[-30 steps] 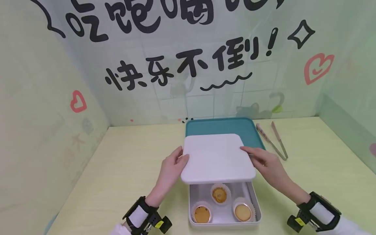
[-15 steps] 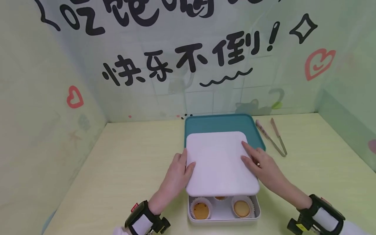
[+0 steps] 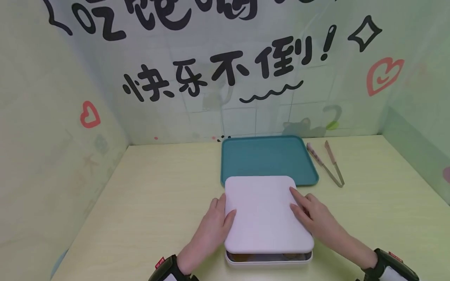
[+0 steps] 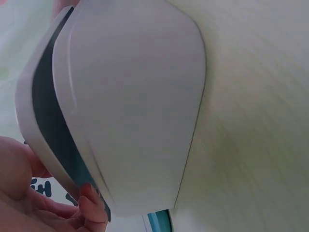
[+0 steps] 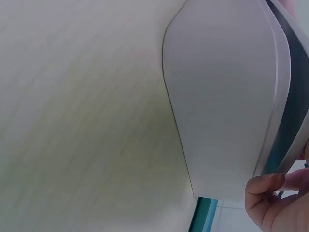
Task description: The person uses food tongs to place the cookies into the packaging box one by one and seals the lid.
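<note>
A white rectangular lid (image 3: 268, 218) lies close over a white box (image 3: 268, 264), covering nearly all of it. Through a narrow slit at the front, small parts of the tarts inside show. My left hand (image 3: 213, 224) grips the lid's left edge, thumb on top and other fingers along the side. At the right edge my right hand (image 3: 314, 214) holds the lid with its thumb and index finger on the top face. Both wrist views show a dark gap between the lid and the box wall (image 4: 130, 96), with fingertips (image 5: 270, 182) right at the rim.
Behind the box lies a teal tray (image 3: 265, 156), its front edge partly behind the lid. A pair of tongs (image 3: 332, 168) rests spread to the right of the tray. Printed walls bound the pale wooden table (image 3: 158, 187) at the back and sides.
Both hands have brought the lid down and toward the front over the box. The tarts, plainly visible earlier, are now almost hidden, and more of the tray shows.
</note>
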The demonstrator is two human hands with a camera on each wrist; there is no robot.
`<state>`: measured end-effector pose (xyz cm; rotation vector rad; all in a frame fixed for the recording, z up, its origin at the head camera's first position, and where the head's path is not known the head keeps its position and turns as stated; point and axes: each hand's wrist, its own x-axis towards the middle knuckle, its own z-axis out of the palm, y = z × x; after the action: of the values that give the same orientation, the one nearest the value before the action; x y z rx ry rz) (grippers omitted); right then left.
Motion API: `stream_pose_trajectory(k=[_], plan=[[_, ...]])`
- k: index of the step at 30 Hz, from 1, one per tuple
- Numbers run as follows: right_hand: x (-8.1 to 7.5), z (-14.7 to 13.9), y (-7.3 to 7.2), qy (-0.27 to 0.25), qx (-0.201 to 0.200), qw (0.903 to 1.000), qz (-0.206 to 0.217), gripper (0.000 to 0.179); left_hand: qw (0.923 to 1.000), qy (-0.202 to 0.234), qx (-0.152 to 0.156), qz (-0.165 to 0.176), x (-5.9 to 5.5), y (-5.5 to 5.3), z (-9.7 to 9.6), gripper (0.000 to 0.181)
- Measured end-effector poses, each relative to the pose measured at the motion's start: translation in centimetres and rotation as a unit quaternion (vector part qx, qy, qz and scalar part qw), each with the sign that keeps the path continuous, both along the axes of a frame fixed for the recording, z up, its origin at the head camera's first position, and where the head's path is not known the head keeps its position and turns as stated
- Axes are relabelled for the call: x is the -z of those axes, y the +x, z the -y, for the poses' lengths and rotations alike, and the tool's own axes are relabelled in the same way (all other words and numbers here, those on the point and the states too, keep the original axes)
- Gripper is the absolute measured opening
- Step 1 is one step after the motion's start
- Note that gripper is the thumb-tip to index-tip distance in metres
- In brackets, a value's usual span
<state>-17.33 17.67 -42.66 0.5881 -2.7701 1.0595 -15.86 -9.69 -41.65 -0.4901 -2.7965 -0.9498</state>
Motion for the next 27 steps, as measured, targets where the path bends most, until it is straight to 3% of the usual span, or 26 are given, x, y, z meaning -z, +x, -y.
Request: stream_pose_trajectory(k=[11, 20, 27], plan=[[0.7, 0.3, 0.9, 0.027, 0.007, 0.9986, -0.046, 0.043, 0.9989, -0.044, 0.014, -0.006, 1.1, 1.0, 0.2, 0.049], [0.9, 0.5, 1.1, 0.049, 0.029, 0.9981, -0.025, 0.044, 0.9978, -0.06, 0.023, -0.017, 0.9, 0.8, 0.3, 0.049], [1.0, 0.6, 1.3, 0.065, 0.034, 0.9971, -0.021, 0.045, 0.9983, -0.049, 0.027, -0.015, 1.3, 0.8, 0.4, 0.049]])
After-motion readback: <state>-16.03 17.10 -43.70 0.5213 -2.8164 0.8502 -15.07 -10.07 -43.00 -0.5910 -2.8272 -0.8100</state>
